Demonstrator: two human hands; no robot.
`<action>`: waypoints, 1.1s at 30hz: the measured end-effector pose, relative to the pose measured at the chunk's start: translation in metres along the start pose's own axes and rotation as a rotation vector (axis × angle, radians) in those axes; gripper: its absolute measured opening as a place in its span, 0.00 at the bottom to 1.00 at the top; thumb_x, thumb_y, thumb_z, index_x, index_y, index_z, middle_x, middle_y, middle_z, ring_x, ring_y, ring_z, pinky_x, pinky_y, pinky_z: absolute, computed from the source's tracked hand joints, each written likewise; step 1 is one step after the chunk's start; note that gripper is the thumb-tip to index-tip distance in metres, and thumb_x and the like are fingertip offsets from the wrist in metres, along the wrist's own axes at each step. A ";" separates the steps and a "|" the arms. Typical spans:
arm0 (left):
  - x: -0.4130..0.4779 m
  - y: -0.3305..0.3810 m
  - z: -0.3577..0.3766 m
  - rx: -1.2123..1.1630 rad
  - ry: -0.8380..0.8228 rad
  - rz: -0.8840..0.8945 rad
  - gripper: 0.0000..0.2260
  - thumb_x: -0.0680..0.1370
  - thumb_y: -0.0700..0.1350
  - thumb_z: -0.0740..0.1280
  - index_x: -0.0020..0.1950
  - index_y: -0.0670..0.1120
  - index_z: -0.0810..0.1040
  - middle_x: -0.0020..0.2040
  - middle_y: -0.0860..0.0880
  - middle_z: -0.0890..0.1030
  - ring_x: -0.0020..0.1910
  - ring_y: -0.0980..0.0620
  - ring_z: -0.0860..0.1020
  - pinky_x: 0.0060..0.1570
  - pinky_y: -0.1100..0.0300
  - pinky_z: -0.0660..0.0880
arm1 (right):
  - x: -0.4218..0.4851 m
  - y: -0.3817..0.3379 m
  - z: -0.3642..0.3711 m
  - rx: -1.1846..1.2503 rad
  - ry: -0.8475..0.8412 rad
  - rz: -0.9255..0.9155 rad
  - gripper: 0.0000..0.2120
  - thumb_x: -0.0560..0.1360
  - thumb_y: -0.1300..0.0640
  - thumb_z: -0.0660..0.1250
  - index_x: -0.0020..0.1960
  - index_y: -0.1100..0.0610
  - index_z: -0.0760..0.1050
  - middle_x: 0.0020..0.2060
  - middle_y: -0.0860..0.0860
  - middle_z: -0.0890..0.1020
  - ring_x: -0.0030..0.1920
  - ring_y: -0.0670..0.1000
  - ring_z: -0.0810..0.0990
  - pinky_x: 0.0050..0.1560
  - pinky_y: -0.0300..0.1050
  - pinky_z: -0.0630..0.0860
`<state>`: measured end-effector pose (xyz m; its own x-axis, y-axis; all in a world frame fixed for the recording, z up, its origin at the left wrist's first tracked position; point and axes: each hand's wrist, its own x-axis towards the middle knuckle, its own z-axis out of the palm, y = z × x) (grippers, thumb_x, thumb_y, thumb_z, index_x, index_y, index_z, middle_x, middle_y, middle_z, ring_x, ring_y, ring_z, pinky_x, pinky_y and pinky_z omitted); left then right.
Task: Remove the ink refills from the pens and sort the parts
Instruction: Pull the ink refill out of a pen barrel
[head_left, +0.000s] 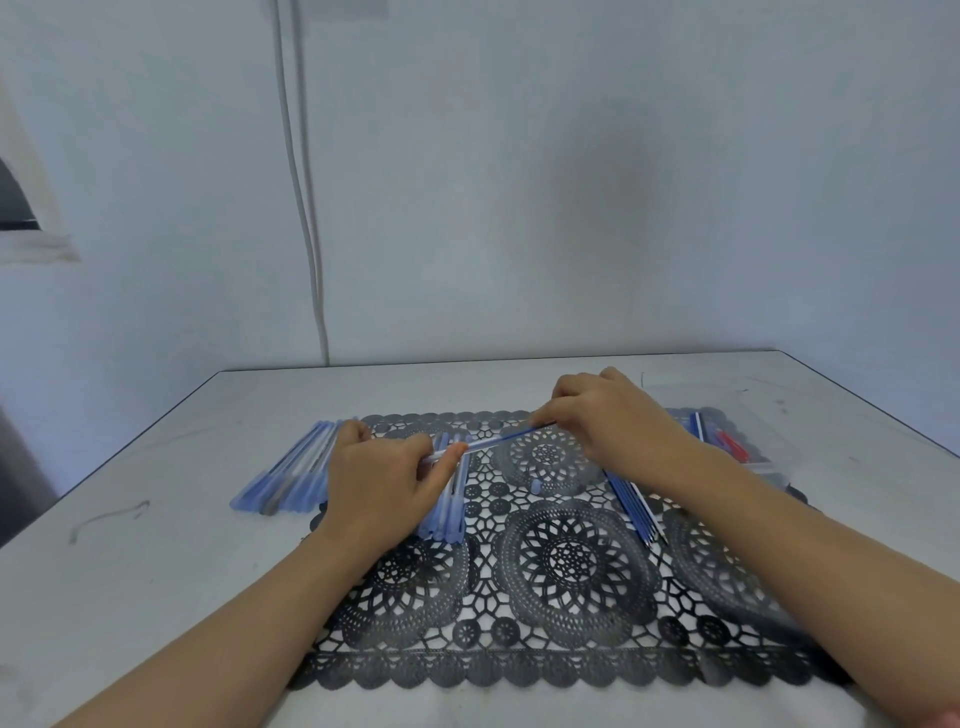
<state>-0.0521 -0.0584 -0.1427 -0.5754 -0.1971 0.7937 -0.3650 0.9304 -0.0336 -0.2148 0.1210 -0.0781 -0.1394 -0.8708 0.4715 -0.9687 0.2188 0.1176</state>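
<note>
Both hands are up over the black lace mat (571, 566) on the white tabletop (156, 545), with 1 pen (488, 442) stretched between them, tilted up toward the right. The left hand (384, 478) has its grip curled round the pale barrel end, thumb and forefinger pinching it. The right hand (608, 415) pinches the dark blue end in its fingertips. Off the mat's left edge lies a bundle of pale blue pens (288, 475), and a bunch of pale barrels (447, 519) lies just beside the left hand. Thin blue refills (636, 506) lie by the right forearm, and a small pale cap (536, 486) sits alone mid-mat. Far right, a clear tray (779, 449) holds blue and red pieces, too blurred to name.
</note>
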 end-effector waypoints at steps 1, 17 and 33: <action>0.000 0.000 0.000 -0.001 -0.007 0.002 0.23 0.79 0.61 0.54 0.26 0.51 0.64 0.18 0.55 0.63 0.18 0.53 0.62 0.47 0.53 0.67 | 0.001 0.002 0.000 -0.035 -0.013 0.000 0.19 0.67 0.71 0.70 0.51 0.51 0.82 0.42 0.51 0.80 0.39 0.53 0.76 0.43 0.45 0.64; -0.002 -0.001 -0.001 -0.018 -0.014 -0.012 0.23 0.78 0.61 0.55 0.26 0.52 0.64 0.18 0.55 0.64 0.18 0.55 0.63 0.48 0.52 0.69 | -0.006 0.028 0.005 -0.064 -0.281 -0.013 0.10 0.72 0.68 0.62 0.43 0.55 0.77 0.44 0.49 0.78 0.44 0.49 0.76 0.44 0.43 0.73; -0.001 0.000 -0.001 -0.030 0.007 -0.012 0.22 0.78 0.60 0.57 0.26 0.52 0.63 0.19 0.57 0.61 0.18 0.56 0.59 0.47 0.52 0.69 | -0.008 0.025 0.013 -0.057 -0.486 -0.042 0.15 0.69 0.72 0.62 0.38 0.52 0.74 0.44 0.48 0.77 0.43 0.48 0.76 0.43 0.40 0.72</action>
<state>-0.0506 -0.0583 -0.1424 -0.5661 -0.2068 0.7980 -0.3499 0.9368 -0.0054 -0.2403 0.1278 -0.0907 -0.1930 -0.9812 0.0046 -0.9646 0.1906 0.1822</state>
